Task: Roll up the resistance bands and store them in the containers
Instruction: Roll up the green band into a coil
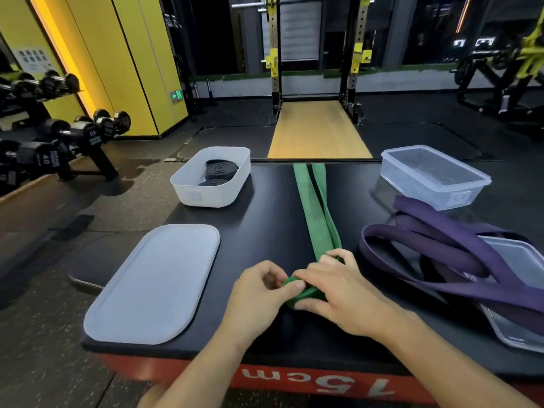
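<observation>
While pinching at the near edge of the black padded platform (265, 219), working a small tight coil at the near end of the green band (309, 207): left hand (262, 285) with thumb and fingertips closed on the coil's left end, right hand (338, 295) curled over its top and right side. Judged early in this band: only a first few turns wound, with most of the flat, matte, rubbery strip lying doubled and straight across the platform to its far edge.

Just right of the hands, a loose tangle of purple bands (441, 254), smooth, unrolled, count unclear, draped over a clear plastic lid or tray (513, 256). To the left, a frosted, round-cornered lid (156, 284), lying flat.

Farther left, already done: two black bands (220, 169), rolled into neat spirals inside the white translucent container (212, 195). Farther right, a clear rigid container (432, 184), nothing seen inside.

Left to do, by this reckoning: finish and stow green, then roll and stow purple.
</observation>
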`<state>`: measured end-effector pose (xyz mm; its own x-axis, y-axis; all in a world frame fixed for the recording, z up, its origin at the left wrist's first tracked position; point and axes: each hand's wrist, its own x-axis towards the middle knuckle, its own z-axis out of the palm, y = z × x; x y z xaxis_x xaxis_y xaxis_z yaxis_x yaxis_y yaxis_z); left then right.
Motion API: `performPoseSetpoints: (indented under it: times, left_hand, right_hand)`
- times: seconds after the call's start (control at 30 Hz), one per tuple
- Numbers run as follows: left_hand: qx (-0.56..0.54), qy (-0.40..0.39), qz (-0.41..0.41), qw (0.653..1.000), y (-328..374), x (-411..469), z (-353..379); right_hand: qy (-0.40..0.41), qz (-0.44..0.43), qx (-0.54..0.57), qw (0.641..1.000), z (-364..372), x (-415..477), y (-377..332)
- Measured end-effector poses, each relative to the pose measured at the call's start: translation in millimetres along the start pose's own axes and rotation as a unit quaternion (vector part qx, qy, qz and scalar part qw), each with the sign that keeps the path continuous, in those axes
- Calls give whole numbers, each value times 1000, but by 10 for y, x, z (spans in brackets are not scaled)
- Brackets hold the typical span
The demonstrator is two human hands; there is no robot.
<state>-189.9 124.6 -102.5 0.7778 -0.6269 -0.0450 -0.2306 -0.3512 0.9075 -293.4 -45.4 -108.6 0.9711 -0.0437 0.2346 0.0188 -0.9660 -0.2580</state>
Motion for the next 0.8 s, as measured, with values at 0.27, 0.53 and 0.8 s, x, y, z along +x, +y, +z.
performPoseSetpoints:
  times: [0.27,0.53,0.8]
  left_hand:
    - [33,-30,15,999,-4,72,-10]
    - [-17,-100,-19,995,-7,189,-112]
    - [-55,-133,5,990,57,204,-164]
  right_hand:
    - [22,-15,-175,984,50,-139,107]
    - [0,-29,-70,997,71,-202,228]
    - [40,-51,-62,996,73,-136,249]
